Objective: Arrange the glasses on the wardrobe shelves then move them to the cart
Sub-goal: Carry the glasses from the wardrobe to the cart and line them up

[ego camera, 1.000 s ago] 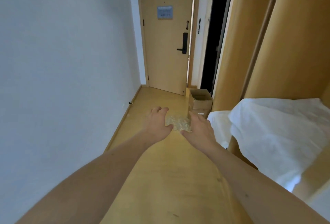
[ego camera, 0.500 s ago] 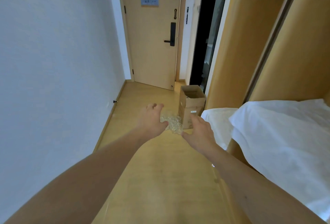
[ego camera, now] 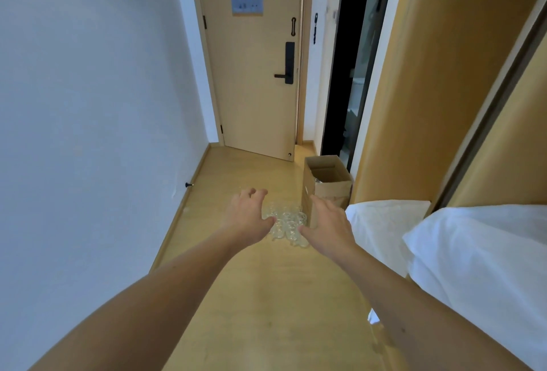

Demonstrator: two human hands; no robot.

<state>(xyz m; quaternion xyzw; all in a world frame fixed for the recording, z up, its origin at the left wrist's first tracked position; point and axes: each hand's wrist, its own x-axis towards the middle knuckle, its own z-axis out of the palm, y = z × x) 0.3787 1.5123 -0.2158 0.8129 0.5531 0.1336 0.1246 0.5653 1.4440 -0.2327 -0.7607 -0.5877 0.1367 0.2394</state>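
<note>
Several clear glasses (ego camera: pixel 285 222) stand in a tight cluster on the wooden floor (ego camera: pixel 266 296), just left of a cardboard box. Both my arms stretch forward over them. My left hand (ego camera: pixel 248 216) hangs at the cluster's left side with its fingers loosely curled, holding nothing. At the cluster's right side, my right hand (ego camera: pixel 328 222) is spread with straight fingers, also holding nothing. I cannot tell whether either hand touches the glasses. The wardrobe's tan sliding doors (ego camera: pixel 438 89) rise on the right; its shelves are hidden.
An open cardboard box (ego camera: pixel 325 184) stands on the floor by the wardrobe. White cloth (ego camera: pixel 473 252) covers something low at the right. A closed door (ego camera: pixel 251 74) with a black handle ends the corridor; a dark doorway (ego camera: pixel 346 60) is beside it. A white wall (ego camera: pixel 88 134) runs along the left.
The view has shifted, so the door and box appear nearer and lower. My hands have spread slightly apart and stay on either side of the glasses.
</note>
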